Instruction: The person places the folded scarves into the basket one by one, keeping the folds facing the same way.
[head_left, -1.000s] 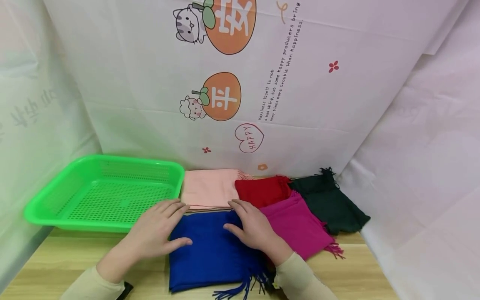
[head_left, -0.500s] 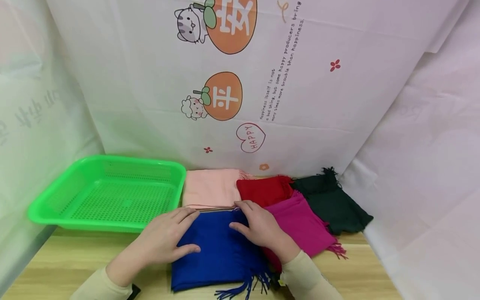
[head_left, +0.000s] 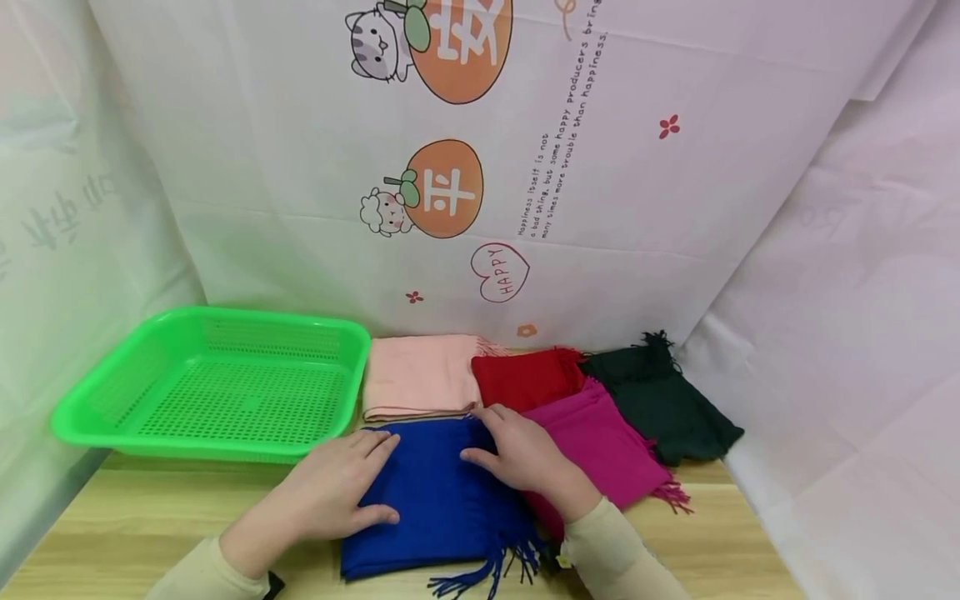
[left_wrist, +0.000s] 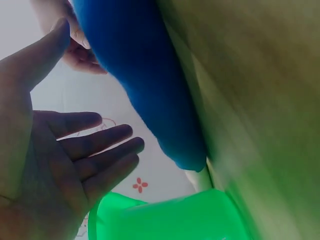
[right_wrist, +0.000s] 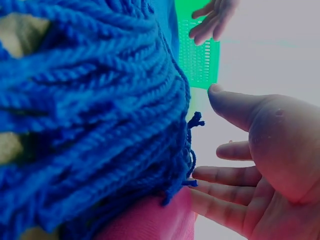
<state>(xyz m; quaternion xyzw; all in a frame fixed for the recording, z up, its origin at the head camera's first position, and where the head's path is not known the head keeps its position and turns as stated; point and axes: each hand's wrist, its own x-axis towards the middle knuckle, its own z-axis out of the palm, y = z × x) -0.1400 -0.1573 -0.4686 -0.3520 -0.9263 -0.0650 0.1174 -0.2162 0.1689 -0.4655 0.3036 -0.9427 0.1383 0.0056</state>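
A folded blue scarf with a fringe at its right front corner lies on the table. My left hand is over its left side. In the left wrist view that hand shows straight, slightly spread fingers and an empty palm, apart from the blue scarf. Over the scarf's back right part is my right hand. The right wrist view has the right hand with extended fingers and nothing gripped; its fingertips are close to the blue fringe.
A green plastic basket stands at the left. Behind the blue scarf lies a folded pink scarf. Red, magenta and dark green scarves lie to the right. A white printed cloth hangs behind the table.
My left hand has shifted right and a little toward me over the blue scarf. My right hand has moved slightly right. The scarves and basket stay put.
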